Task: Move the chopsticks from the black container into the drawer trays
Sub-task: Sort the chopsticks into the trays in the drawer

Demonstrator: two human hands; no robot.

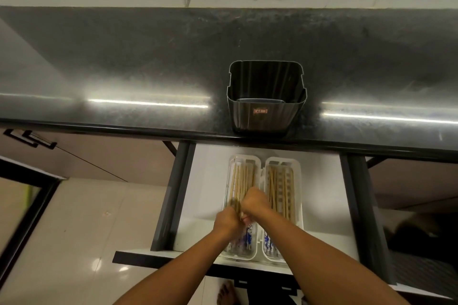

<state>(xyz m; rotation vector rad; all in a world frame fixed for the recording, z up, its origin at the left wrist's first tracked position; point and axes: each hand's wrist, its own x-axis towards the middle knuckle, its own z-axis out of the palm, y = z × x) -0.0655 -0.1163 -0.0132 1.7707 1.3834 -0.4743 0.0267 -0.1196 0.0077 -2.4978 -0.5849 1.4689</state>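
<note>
The black container point(266, 106) stands on the dark countertop near its front edge, and no chopsticks show inside it. Below, the open white drawer point(205, 205) holds two clear trays side by side. The left tray point(231, 163) and the right tray point(296, 181) each hold several pale wooden chopsticks point(278, 190) with blue-patterned ends. My left hand point(226, 221) and my right hand point(254, 202) are close together over the left tray, both closed around a bundle of chopsticks point(241, 181) lying in it.
The dark countertop point(148, 69) runs across the view with a marble wall behind. Dark drawer rails point(173, 193) flank the drawer. A cabinet handle point(29, 138) is at the left. A bare foot point(226, 293) stands on the glossy floor below the drawer front.
</note>
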